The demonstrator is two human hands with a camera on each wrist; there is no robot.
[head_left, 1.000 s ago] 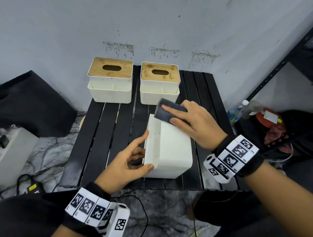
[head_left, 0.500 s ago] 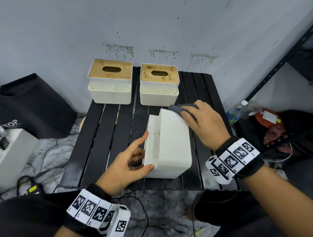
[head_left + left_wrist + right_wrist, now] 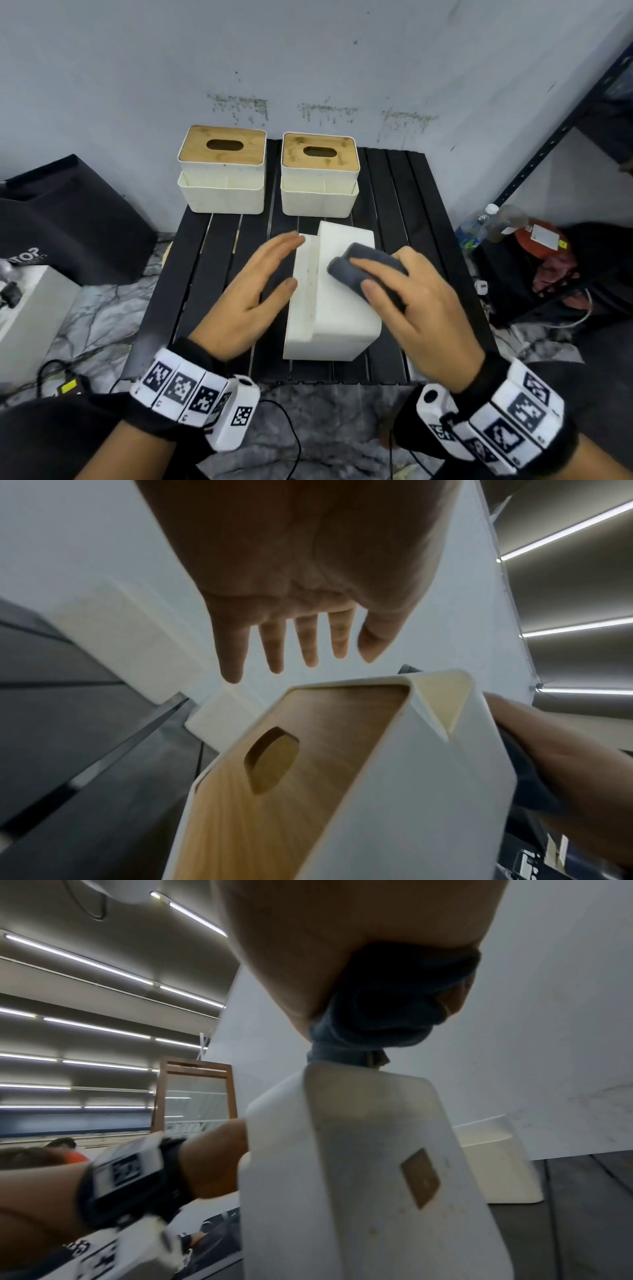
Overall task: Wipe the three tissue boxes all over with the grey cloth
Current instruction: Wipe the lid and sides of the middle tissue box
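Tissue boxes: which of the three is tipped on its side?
The near tissue box, under the grey cloth. Its wooden lid faces left; the back-left box and back-right box stand upright.

R hand pressing grey cloth on tipped tissue box, L hand open beside

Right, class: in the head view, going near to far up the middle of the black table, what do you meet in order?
tipped tissue box → grey cloth held by the right hand → upright tissue box with wooden lid → wall.

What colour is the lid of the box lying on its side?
Light wood-brown lid, seen best in the left wrist view.
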